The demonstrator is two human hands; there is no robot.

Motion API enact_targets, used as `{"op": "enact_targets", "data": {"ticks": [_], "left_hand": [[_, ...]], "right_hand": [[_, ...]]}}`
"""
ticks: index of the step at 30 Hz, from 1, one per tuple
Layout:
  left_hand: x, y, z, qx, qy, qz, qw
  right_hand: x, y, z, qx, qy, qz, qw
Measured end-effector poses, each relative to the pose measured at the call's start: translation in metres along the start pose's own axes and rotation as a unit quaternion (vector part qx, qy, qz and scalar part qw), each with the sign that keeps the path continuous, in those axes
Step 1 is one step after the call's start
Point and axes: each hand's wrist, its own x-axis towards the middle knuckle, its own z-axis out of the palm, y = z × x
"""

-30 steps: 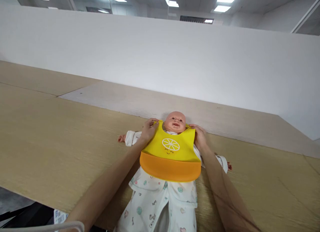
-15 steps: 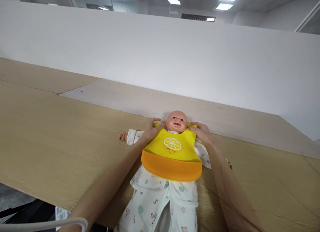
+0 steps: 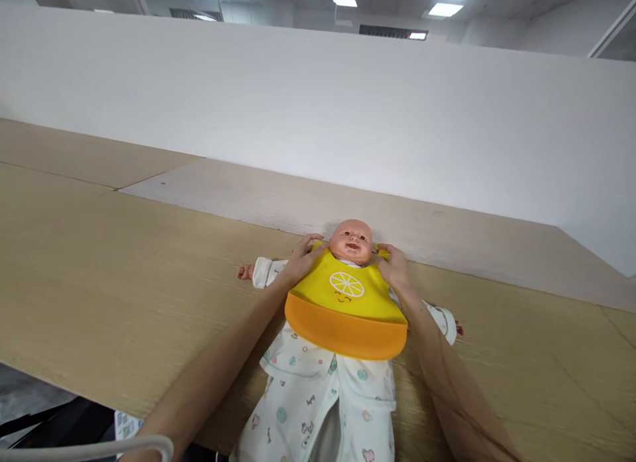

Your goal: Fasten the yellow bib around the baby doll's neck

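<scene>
A baby doll (image 3: 330, 409) in white patterned clothes lies face up on the wooden table, its arms spread out. Over its chest is a yellow bib (image 3: 325, 280) with a white citrus slice print and an orange catch pocket (image 3: 345, 331) along the bottom. My left hand (image 3: 304, 258) grips the bib's left shoulder strap beside the doll's neck. On the other side, my right hand (image 3: 394, 264) pinches the right strap, and a bit of yellow shows above its fingers. The strap ends behind the neck are hidden.
The wooden table (image 3: 124, 270) spreads to both sides. Behind the doll's head, a pale raised board (image 3: 278, 200) meets a white partition (image 3: 318, 111). At the lower left are a white curved tube (image 3: 99, 447) and a dark bag-like item (image 3: 74, 425) below the table edge.
The bib has shifted slightly right on the doll's chest. My right hand has moved a little inward toward the neck, uncovering more of the doll's sleeve. My left hand stays at its strap.
</scene>
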Motion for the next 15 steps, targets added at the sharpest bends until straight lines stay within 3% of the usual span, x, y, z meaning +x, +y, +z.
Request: {"op": "enact_targets", "data": {"ticks": [5, 11, 15], "left_hand": [[-0.0001, -0.0032, -0.0008, -0.043, -0.038, -0.01, 0.998], [0.0013, -0.0047, -0.0047, -0.11, 0.013, -0.025, 0.994], [0.0031, -0.0045, -0.006, -0.114, 0.018, -0.053, 0.992]], "right_hand": [[-0.001, 0.0051, 0.0051, 0.006, 0.014, -0.008, 1.0], [-0.0042, 0.0032, 0.0059, 0.041, 0.047, -0.022, 0.998], [-0.0055, 0.0087, 0.0094, 0.083, 0.067, -0.041, 0.993]]}}
